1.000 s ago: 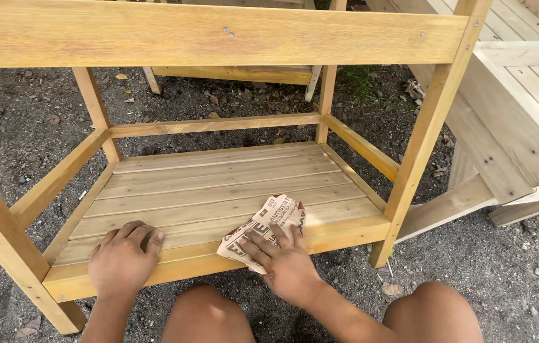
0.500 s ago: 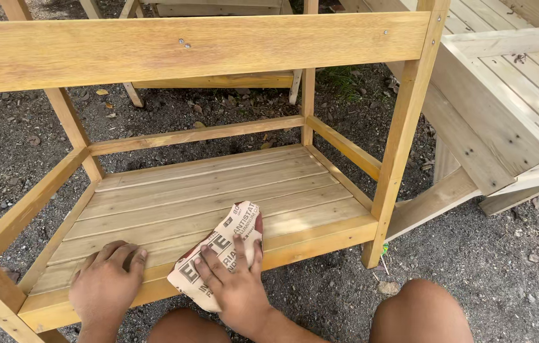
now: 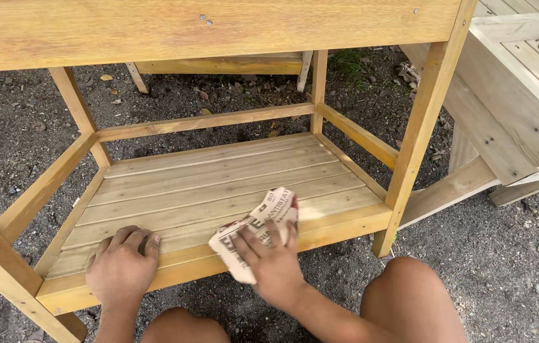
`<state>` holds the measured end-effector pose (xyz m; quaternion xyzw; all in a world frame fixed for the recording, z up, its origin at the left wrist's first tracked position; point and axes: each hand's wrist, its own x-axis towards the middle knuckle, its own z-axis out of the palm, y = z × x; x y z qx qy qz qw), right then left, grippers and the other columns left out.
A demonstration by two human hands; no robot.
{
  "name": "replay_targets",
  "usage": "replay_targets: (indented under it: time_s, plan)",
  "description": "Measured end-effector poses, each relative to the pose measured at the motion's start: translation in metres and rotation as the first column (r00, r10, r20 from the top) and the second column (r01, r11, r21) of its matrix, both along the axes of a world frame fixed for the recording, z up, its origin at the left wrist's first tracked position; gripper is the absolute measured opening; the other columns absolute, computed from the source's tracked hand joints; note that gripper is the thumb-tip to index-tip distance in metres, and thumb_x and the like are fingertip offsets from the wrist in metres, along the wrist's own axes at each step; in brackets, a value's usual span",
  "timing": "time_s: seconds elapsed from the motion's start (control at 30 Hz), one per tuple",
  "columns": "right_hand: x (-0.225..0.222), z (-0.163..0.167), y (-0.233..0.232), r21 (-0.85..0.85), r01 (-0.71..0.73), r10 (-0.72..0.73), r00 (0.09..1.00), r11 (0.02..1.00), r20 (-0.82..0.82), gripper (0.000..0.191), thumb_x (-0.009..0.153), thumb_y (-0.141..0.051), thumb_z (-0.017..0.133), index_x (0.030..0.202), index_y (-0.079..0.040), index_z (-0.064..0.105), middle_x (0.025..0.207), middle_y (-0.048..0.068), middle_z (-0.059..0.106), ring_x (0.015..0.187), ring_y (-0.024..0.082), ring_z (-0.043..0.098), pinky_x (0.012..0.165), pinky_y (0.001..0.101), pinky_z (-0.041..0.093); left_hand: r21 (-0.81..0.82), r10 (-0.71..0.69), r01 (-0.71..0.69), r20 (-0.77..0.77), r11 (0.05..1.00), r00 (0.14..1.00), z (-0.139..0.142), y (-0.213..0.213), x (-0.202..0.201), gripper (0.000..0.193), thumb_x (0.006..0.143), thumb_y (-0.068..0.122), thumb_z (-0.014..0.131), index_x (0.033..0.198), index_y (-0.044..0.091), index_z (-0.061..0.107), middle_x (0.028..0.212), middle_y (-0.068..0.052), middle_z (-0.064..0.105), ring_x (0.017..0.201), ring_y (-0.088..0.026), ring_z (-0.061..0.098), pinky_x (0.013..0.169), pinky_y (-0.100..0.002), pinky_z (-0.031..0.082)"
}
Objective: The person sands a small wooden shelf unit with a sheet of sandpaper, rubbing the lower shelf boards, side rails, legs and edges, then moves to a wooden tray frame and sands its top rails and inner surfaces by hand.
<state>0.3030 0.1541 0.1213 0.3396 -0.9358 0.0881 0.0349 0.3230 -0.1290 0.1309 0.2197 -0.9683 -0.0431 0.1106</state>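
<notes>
Pressing a folded sheet of sandpaper (image 3: 256, 232) flat against the near front rail, the right hand (image 3: 274, 267) lies palm down with its fingers spread over the paper's near half. It pins the sheet rather than gripping it; the printed backing faces up, and the far end curls a little above the slats. The sandpaper sits right of centre on the slatted lower shelf (image 3: 218, 181) of a wooden frame (image 3: 418, 127), straddling the front rail and the nearest slat. The left hand (image 3: 122, 267) rests to the left, well apart from the paper, palm down and empty, with its fingers loosely curled over the same front rail and their tips on the shelf. Nothing else lies on the shelf's slats. A broad plank (image 3: 206, 28) of the frame crosses the top of the view. Two bare knees (image 3: 409, 298) show at the near edge, over dark gravel ground (image 3: 511, 254). At far right stands another pale timber structure (image 3: 517, 95).
</notes>
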Motion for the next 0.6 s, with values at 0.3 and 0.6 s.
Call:
replay_targets:
  time_s: [0.3, 0.6]
  plan:
    - [-0.007, 0.019, 0.026, 0.054, -0.137, 0.137, 0.99, 0.989, -0.012, 0.094, 0.071, -0.02, 0.081, 0.155, -0.03, 0.04, 0.157, 0.005, 0.044, 0.144, 0.046, 0.036, 0.113, 0.0683, 0.022, 0.1, -0.092, 0.101, -0.089, 0.99, 0.992, -0.002, -0.009, 0.009, 0.029, 0.101, 0.039, 0.053, 0.106, 0.023, 0.076, 0.119, 0.01, 0.074, 0.111, -0.021, 0.068, 0.093, -0.04, 0.055]
    - [-0.044, 0.022, 0.142, 0.295, 0.392, -0.414, 0.91, 0.871, 0.014, 0.082, 0.08, -0.022, 0.074, 0.153, -0.04, 0.04, 0.161, -0.008, 0.039, 0.146, 0.036, 0.032, 0.116, 0.0685, 0.021, 0.027, -0.059, 0.062, -0.118, 0.998, 0.991, -0.014, -0.004, 0.008, 0.028, 0.101, 0.042, 0.056, 0.106, 0.024, 0.078, 0.12, 0.011, 0.075, 0.114, -0.02, 0.069, 0.096, -0.039, 0.056]
